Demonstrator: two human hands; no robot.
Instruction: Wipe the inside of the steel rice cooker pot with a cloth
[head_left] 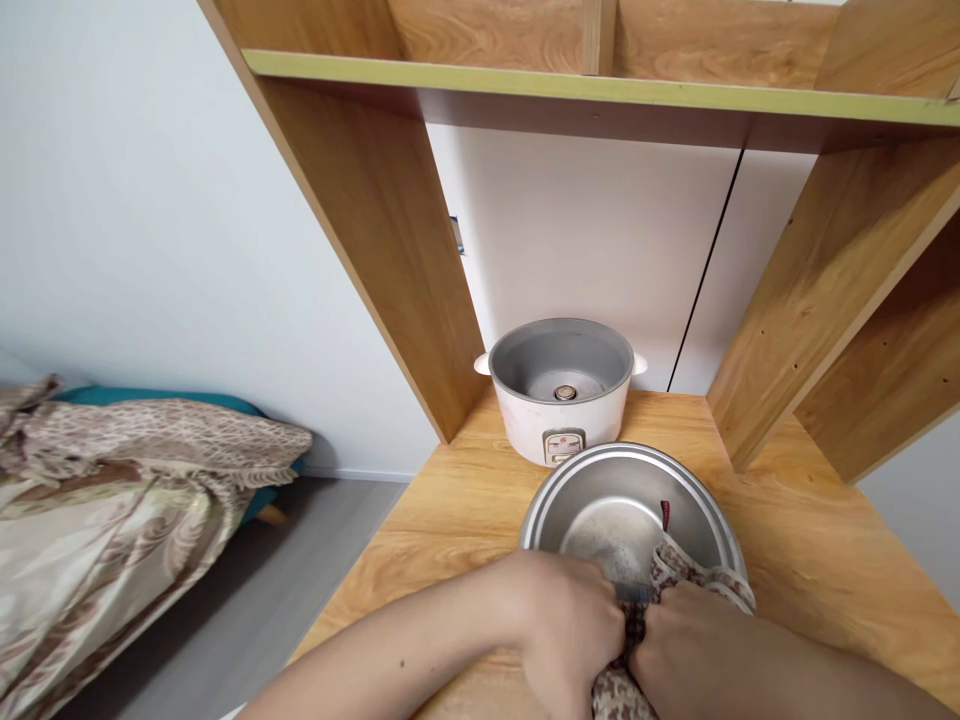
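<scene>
Both my hands are closed on a brown-and-white patterned cloth (679, 563), close together over the near rim of a metal inner pot (634, 510). My left hand (570, 620) grips it from the left, knuckles up. Beside it, my right hand (694, 645) is wrapped round the cloth's other side. A small dark red tag sticks up from the cloth inside the pot. Part of the cloth hangs below my fists, and much of it is hidden by them. Just behind the pot stands a white rice cooker body (562, 395), lidless, with a round heating centre showing inside.
The pot and cooker are on a wooden desk (405, 520). A wooden shelf (600, 95) crosses above, with upright panels (375, 220) at the left and right (825, 300). Left of the desk, a patterned cover (150, 500) lies over teal furniture on the grey floor (247, 590).
</scene>
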